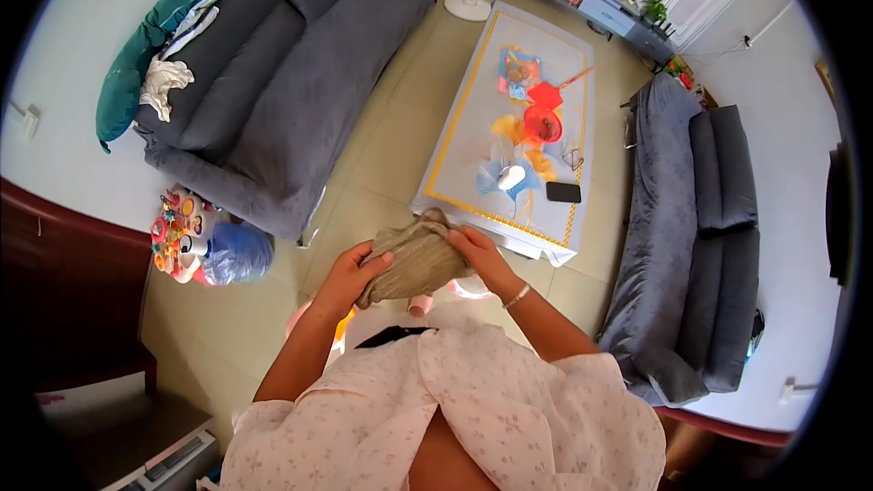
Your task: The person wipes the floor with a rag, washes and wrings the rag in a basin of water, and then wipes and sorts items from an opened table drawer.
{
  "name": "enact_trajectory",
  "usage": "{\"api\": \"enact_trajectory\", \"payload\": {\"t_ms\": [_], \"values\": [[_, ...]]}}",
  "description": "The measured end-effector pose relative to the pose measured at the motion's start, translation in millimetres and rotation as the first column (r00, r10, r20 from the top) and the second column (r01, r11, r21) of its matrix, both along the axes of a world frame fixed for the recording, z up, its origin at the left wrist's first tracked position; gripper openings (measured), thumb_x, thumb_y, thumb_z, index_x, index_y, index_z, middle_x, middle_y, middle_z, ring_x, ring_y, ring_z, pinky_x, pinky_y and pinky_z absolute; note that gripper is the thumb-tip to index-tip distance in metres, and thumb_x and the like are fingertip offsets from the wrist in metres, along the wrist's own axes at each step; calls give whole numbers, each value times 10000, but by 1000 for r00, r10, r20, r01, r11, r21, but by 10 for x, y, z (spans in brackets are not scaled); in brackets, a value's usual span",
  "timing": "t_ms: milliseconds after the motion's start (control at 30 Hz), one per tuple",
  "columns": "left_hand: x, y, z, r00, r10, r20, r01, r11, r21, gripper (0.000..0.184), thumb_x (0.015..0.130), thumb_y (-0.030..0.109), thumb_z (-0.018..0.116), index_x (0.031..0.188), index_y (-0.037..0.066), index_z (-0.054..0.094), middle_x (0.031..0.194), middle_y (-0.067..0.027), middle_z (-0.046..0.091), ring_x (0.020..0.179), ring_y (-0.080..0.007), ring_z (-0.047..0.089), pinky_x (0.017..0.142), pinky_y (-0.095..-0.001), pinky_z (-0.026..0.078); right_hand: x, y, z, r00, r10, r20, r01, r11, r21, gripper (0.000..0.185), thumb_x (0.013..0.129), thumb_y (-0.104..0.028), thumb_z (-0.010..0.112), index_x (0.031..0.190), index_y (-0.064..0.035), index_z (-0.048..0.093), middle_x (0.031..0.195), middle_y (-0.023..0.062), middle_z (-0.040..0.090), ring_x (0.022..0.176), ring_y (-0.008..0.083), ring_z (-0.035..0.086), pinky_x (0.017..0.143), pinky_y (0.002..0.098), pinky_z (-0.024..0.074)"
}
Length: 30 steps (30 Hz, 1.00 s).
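Observation:
A crumpled olive-brown cloth (418,264) is stretched between my two hands in front of my waist. Whether it is a garment or a rag I cannot tell. My left hand (353,275) grips its left edge, thumb on top. On the other side, my right hand (480,259) pinches the upper right part, a bracelet on that wrist. Both sets of fingers are partly hidden behind the fabric. Beyond the cloth stands a low table (455,150) with a pale, yellow-bordered cover.
On the table are a red bowl (543,125), a red fly swatter (546,95), a white computer mouse (512,177) and a black phone (564,192). Grey sofas (300,100) flank it. Colourful toys (177,227) and a blue bag (238,255) sit at left. A white stand (468,6) is farther back.

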<state>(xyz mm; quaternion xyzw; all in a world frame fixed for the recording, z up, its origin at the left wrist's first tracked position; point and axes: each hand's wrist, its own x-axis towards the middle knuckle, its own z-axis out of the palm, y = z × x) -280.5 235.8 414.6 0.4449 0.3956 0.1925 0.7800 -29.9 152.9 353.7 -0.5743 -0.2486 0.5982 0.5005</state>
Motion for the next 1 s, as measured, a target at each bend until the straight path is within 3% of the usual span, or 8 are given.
{"api": "enact_trajectory", "payload": {"t_ms": [67,200,300,333,400,433,800,1000], "values": [[86,86,26,1000,-11,-3,11,1000,-14,343,938,219,607,1196,-7,588,1025,-24,635,908,-85,575,796,-243,472,17,274,-282,823,294,486,-300,951,-68,260,957,-278,573,1026,-31,620,896,55,579,846,133,518,747,302,439],[253,417,61,997,-75,-16,75,997,-2,372,944,229,604,1240,7,564,1050,-15,620,951,-80,559,809,-237,464,-143,703,-610,707,148,692,-410,883,230,275,956,-249,565,1101,-19,608,1005,123,609,929,185,565,805,313,461],[362,772,-48,979,-190,-69,194,979,61,384,949,257,599,1245,16,564,1045,-11,612,933,-84,548,805,-234,457,-290,1024,-485,954,194,227,-229,963,141,424,982,-286,512,1337,-55,489,1226,127,598,1163,199,547,973,320,445],[395,906,-133,979,-195,-65,198,978,58,384,949,257,599,1245,16,564,1045,-11,612,933,-84,548,805,-234,457,-301,1142,-360,954,191,230,-225,965,136,424,982,-286,512,1337,-55,489,1226,127,598,1163,199,547,973,320,445],[444,1208,-317,949,-280,-142,304,934,189,439,947,312,598,1274,25,538,1022,-15,607,887,-91,539,791,-240,451,-322,1437,-226,876,192,-442,-240,969,-56,462,993,-338,476,1364,-65,454,1256,107,582,1169,192,554,998,335,446],[489,1369,-340,948,-317,-29,317,933,171,506,935,363,605,1296,22,507,1001,-36,609,855,-105,531,784,-253,448,-333,1584,-261,839,183,-512,-243,969,-52,457,994,-366,455,1338,-65,481,1263,97,575,1121,193,586,974,347,480],[448,3624,-189,804,-557,-208,595,755,275,289,925,220,627,1078,-23,600,893,-5,589,807,-68,505,697,-254,447,-510,3256,-263,663,-148,-733,52,987,-152,455,1009,-401,402,1320,-80,490,1278,78,569,1125,206,588,953,368,498],[1040,4421,-351,690,-606,-396,719,635,282,284,870,230,651,890,-47,594,783,-127,559,707,-200,572,655,-326,468,-208,3452,-469,528,-335,-781,250,940,-233,521,1024,-434,335,1403,-86,411,1394,75,484,1253,216,501,1066,397,405]]}}
